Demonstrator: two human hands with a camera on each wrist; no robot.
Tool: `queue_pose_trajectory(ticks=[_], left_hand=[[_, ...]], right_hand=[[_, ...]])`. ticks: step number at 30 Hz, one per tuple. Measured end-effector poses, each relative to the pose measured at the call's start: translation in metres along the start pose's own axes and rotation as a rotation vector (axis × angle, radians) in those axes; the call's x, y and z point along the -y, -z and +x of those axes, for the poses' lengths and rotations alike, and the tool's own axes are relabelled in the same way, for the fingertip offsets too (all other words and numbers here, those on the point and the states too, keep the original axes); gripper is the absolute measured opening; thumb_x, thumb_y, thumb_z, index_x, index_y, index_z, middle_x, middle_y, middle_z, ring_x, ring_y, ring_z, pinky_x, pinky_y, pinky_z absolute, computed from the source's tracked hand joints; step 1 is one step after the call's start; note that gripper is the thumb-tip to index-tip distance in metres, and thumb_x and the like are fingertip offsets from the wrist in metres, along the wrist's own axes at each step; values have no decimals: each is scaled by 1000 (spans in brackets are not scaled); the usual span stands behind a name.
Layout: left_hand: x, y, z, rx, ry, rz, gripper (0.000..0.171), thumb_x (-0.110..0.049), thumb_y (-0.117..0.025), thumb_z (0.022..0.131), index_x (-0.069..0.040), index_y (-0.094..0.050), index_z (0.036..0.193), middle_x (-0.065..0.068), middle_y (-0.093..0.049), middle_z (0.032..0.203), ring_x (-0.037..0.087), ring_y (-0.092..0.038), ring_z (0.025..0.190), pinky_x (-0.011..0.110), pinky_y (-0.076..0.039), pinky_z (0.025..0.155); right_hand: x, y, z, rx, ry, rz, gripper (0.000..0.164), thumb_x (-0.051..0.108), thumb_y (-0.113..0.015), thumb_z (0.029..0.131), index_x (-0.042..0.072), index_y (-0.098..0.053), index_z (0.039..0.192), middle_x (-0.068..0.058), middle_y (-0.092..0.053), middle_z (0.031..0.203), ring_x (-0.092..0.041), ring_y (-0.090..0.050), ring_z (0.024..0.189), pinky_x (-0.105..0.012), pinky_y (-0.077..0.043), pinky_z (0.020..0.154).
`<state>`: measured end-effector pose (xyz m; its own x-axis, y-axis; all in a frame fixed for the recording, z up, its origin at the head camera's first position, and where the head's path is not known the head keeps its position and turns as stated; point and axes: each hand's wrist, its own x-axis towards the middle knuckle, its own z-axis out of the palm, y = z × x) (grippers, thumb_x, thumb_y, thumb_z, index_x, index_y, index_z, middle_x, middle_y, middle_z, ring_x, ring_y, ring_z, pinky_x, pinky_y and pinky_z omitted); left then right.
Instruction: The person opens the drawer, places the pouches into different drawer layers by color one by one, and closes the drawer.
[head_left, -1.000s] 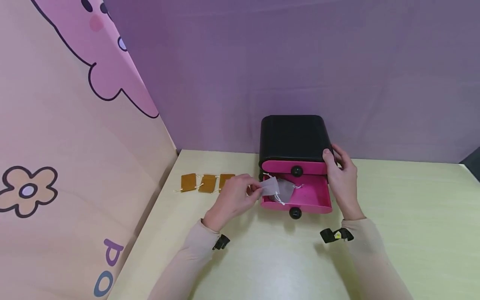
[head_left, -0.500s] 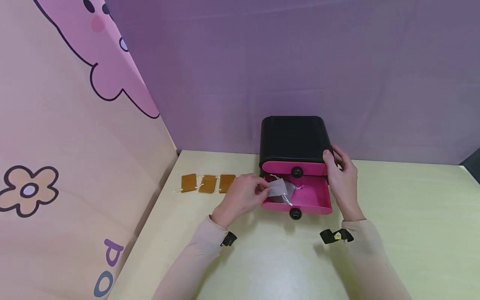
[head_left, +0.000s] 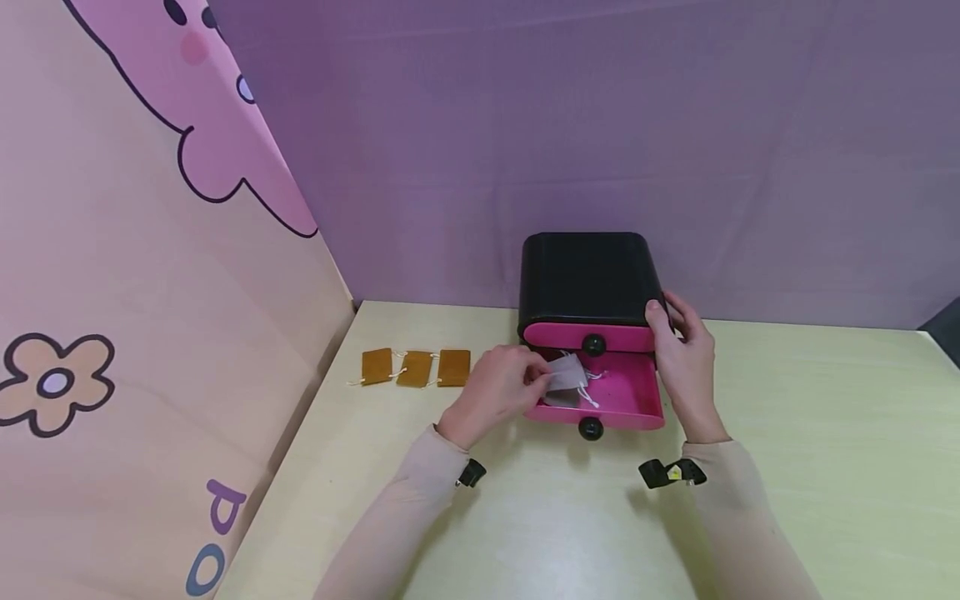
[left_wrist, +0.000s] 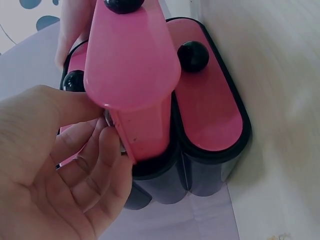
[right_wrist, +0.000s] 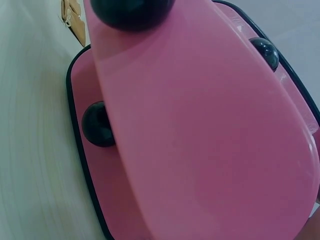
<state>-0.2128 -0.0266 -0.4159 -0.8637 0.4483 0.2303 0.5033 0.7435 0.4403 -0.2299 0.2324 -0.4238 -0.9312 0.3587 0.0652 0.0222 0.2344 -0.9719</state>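
Pinching white pouch (head_left: 567, 372), left hand (head_left: 501, 387) farther right over drawer (head_left: 632, 390).

The black, rounded drawer cabinet (head_left: 585, 275) stands on the pale wood-grain table (head_left: 555, 517), before the purple cloth backdrop (head_left: 600, 125), its pink middle drawer (head_left: 630, 387) pulled out at the front. Over that drawer's left part is a white sheer drawstring pouch (head_left: 569, 373), above a greyish sheer pouch (head_left: 561, 398) (lying inside). Left of the cabinet, three brown rectangular corded pouches (head_left: 415, 369) lie in a row.
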Motion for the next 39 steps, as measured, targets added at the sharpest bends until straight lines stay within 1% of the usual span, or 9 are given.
queue_pose_trajectory(ticks=[4,9,14,19,27,33,39], left_hand=[[-2,-3,1,9,21,24,15,-26,-76,98,-18,-85,108,-6,-74,85,7,-58,73,17,-44,61],[-2,-8,4,-11,36,42,14,-28,-77,98,-20,-86,106,-8,-73,82,7,-58,71,18,-44,59],[-2,-12,6,-15,50,41,14,-29,-77,97,-21,-86,105,-9,-73,78,6,-57,69,19,-43,58],[-3,-13,6,-7,58,32,16,-29,-77,98,-22,-86,109,-8,-75,81,6,-57,70,18,-44,58],[-2,-15,7,-21,57,19,14,-28,-76,99,-20,-85,107,-7,-74,78,7,-57,68,18,-43,59],[-2,-15,4,-37,53,4,13,-27,-76,99,-21,-85,106,-8,-75,81,6,-58,69,17,-44,59],[-4,-13,0,-41,43,-4,14,-28,-76,99,-21,-85,107,-9,-76,84,4,-60,71,16,-45,60]], right_hand=[[0,0,-2,1,-5,1,59,53,-52,107,36,-45,162,-3,-51,163,-21,-52,138,-44,-48,118],[1,0,-3,-6,0,2,59,53,-52,107,35,-45,162,-3,-50,163,-22,-51,141,-45,-48,119],[1,-1,-2,-3,-6,5,59,53,-53,106,35,-45,162,-4,-50,164,-23,-52,141,-45,-48,118],[0,-1,-2,1,-8,1,59,53,-53,107,37,-44,162,-3,-50,164,-23,-52,142,-46,-48,119],[1,-1,-2,-8,-5,19,59,53,-53,107,35,-45,162,-4,-51,163,-22,-50,143,-44,-45,122],[0,-1,-3,-9,-2,19,58,53,-53,107,35,-45,162,-4,-50,164,-23,-49,145,-45,-44,122],[0,-1,-2,-7,-2,14,59,52,-53,107,35,-44,162,-4,-49,165,-24,-49,146,-46,-45,121]])
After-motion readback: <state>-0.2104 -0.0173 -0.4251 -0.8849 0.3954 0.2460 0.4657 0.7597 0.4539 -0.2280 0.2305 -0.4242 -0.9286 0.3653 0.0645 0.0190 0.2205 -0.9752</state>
